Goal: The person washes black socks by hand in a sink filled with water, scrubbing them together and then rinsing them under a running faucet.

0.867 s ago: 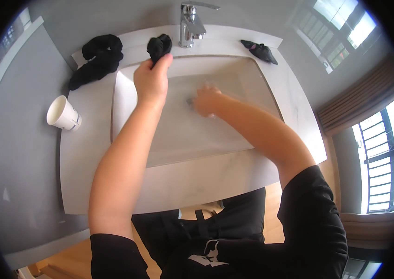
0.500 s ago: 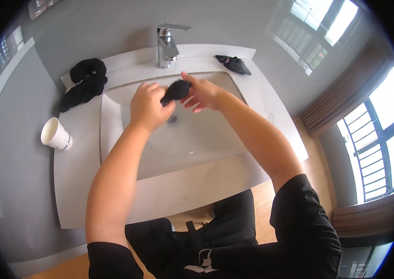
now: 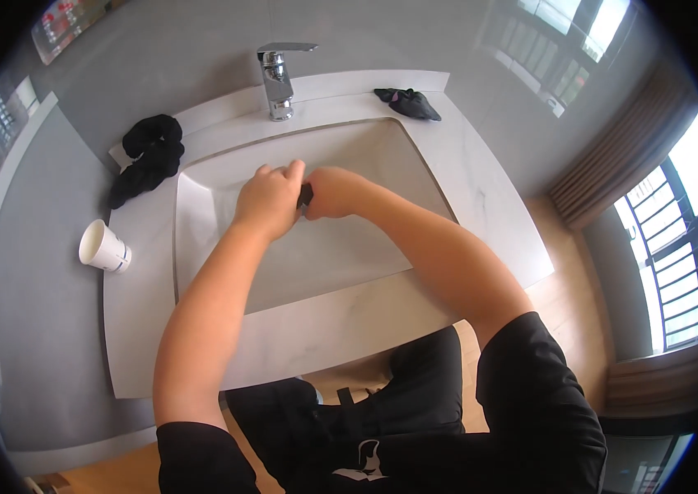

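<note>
Cloth [image 3: 306, 195] (blk) is b/w both hands, over the basin [image 3: 324, 255]. L to R: cup [image 3: 105, 249] & blk pile [image 3: 147, 171] sit on the counter [image 3: 151, 346]; L hand [image 3: 268, 202] is fisted round one end; R hand [image 3: 336, 192] is closed just beside it, prob. gripping the rest, tho most is hidden. Looks like a wring: best w/ fists low, twisting opp. ways, drips kept off the rag [image 3: 410, 104] at far R.

No readable text — just a small dark marking [image 3: 122, 263], illegible, on the white paper cup [image 3: 106, 248]
</note>
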Demonstrator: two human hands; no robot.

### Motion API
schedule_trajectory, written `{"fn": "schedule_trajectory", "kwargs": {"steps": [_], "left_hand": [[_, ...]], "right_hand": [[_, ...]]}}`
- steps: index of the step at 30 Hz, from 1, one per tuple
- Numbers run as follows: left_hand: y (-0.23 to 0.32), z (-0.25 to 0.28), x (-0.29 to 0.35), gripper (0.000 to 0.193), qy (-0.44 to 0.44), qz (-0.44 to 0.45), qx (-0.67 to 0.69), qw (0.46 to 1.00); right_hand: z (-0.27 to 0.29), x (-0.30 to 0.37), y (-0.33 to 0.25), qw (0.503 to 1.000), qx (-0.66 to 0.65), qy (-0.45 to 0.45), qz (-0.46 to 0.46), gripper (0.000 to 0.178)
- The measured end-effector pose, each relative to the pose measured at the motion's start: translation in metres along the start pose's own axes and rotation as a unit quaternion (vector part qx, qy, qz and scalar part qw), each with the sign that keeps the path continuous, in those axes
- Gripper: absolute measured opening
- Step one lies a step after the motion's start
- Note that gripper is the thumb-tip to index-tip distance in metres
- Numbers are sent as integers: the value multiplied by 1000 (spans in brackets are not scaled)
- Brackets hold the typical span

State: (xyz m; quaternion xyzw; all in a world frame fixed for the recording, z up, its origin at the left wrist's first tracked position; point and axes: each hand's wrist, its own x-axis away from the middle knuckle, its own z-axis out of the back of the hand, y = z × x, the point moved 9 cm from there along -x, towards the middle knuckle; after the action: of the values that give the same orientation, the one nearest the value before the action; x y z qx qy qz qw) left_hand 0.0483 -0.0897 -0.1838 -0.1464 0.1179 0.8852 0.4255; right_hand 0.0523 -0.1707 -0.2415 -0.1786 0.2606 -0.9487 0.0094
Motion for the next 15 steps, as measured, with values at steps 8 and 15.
{"fn": "schedule_trajectory", "kwargs": {"steps": [8, 15], "left_hand": [[-27, -37, 9, 57, -163, 235, 463, 839], [-29, -31, 5, 59, -44, 173, 444, 878]], "right_hand": [[43, 33, -33, 929, 216, 272, 127, 12], [54, 38, -34, 902, 218, 343, 145, 7]]}}
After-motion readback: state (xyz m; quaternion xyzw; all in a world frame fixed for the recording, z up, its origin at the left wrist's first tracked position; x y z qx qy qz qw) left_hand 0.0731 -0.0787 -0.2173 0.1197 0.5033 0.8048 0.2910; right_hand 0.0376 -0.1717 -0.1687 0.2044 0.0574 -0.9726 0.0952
